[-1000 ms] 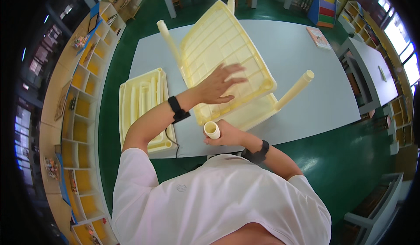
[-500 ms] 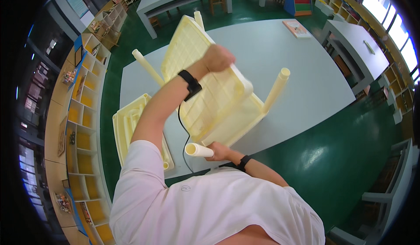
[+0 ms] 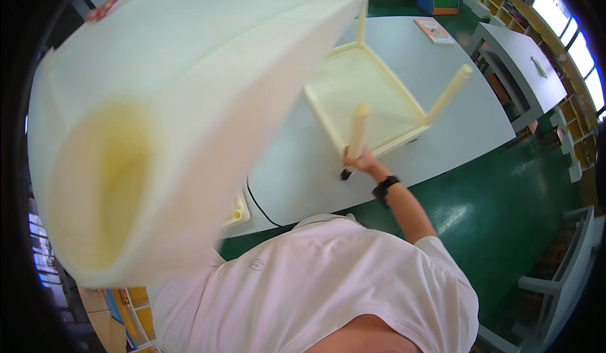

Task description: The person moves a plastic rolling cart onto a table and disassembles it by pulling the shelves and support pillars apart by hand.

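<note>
A large cream plastic shelf panel (image 3: 208, 44) is raised close to me and covers much of the left side, blurred, with a round hollow (image 3: 120, 182) at its near corner. Only the fingers of my left hand (image 3: 101, 10) show, gripping the panel's far left edge; the left forearm is hidden behind it. On the grey table lies a second cream shelf panel (image 3: 372, 94) with round posts standing at its corners. My right hand (image 3: 361, 160) is wrapped around the base of its nearest post (image 3: 359, 129). Another post (image 3: 449, 94) rises at the right corner.
The grey table (image 3: 297, 189) carries a black cable (image 3: 255, 201) and part of a cream tray (image 3: 238, 213) by its near edge. A pink-covered book (image 3: 434, 31) lies at the far side. A second table (image 3: 511, 56) and low shelves (image 3: 571, 132) stand to the right.
My left hand has lifted the upper panel off the lower one and swung it up and left, close to me. My right hand has moved right and forward, still on a post.
</note>
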`<state>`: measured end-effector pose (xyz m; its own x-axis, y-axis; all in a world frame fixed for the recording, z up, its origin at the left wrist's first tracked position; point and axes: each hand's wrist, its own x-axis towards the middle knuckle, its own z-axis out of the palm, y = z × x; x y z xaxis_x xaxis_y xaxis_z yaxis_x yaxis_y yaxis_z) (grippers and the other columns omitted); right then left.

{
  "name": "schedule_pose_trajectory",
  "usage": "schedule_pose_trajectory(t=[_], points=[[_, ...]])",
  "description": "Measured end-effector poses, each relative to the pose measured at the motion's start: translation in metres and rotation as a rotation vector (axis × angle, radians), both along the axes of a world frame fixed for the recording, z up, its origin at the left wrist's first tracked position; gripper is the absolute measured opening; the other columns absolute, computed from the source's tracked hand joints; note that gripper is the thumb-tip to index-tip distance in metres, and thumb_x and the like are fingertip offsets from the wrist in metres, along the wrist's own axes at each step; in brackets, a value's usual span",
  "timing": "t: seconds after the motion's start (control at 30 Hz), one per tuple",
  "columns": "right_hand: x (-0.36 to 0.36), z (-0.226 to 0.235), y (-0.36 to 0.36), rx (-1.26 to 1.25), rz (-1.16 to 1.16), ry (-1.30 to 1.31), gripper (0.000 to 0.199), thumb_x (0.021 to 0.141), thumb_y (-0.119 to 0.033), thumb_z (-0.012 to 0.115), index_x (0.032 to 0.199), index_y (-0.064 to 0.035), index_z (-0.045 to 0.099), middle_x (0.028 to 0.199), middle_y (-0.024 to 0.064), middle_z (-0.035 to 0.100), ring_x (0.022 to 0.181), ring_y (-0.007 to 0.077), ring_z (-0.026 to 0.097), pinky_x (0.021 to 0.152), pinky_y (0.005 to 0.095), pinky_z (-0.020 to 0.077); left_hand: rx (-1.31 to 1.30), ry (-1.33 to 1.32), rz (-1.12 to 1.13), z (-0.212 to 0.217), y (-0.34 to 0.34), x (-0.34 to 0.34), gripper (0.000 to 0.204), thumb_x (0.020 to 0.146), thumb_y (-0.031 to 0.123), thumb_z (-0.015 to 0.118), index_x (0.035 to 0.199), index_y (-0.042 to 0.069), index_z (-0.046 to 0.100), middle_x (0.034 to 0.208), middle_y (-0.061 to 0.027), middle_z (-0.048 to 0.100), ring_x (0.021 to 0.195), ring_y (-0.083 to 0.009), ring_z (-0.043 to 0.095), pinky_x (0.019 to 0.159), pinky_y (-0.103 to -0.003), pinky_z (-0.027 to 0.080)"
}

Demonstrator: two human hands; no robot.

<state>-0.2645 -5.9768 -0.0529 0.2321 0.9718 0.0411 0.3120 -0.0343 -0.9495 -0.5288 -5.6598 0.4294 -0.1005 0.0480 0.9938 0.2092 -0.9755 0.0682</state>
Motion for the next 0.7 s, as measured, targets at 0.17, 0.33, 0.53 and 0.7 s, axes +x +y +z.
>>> schedule_pose_trajectory(t=[0.17,0.33,0.53,0.7], points=[[0.081,0.020,-0.031,0.098,-0.092,0.261,0.005,0.066,-0.006,0.058,0.064,-0.0021,0.055,0.061,0.0073,0.058,0.055,0.0148,0.055,0.052,0.0269,0.0446,-0.141,-0.068,-0.145,-0.038,-0.023,-0.056,0.016,0.080,0.026,0.051,0.081,0.010,0.052,0.074,-0.0038,0.048,0.077,-0.0206,0.047,0.076,-0.034,0.041],[0.110,0.029,-0.046,0.053,-0.053,0.276,0.005,0.067,-0.005,0.055,0.063,-0.0013,0.053,0.062,0.0085,0.058,0.058,0.0156,0.055,0.054,0.0264,0.0440,-0.372,-0.087,-0.414,-0.171,-0.028,-0.066,0.020,0.082,0.030,0.049,0.082,0.010,0.048,0.077,-0.0033,0.044,0.081,-0.0192,0.043,0.080,-0.034,0.039],[0.121,0.021,-0.064,0.028,-0.097,0.352,0.003,0.064,-0.004,0.052,0.063,-0.0019,0.051,0.062,0.0090,0.055,0.062,0.0167,0.056,0.056,0.0257,0.0429,-0.574,-0.233,-0.611,-0.288,-0.042,-0.072,0.021,0.085,0.031,0.045,0.084,0.010,0.046,0.078,-0.0026,0.041,0.082,-0.0178,0.039,0.084,-0.032,0.036],[0.128,0.019,-0.075,0.021,-0.087,0.354,0.002,0.063,-0.003,0.051,0.062,-0.0024,0.049,0.059,0.0076,0.052,0.060,0.0170,0.054,0.056,0.0268,0.0426,-0.588,-0.289,-0.761,-0.310,-0.067,-0.064,0.018,0.084,0.027,0.044,0.084,0.009,0.046,0.078,-0.0025,0.042,0.084,-0.0169,0.040,0.089,-0.033,0.034]])
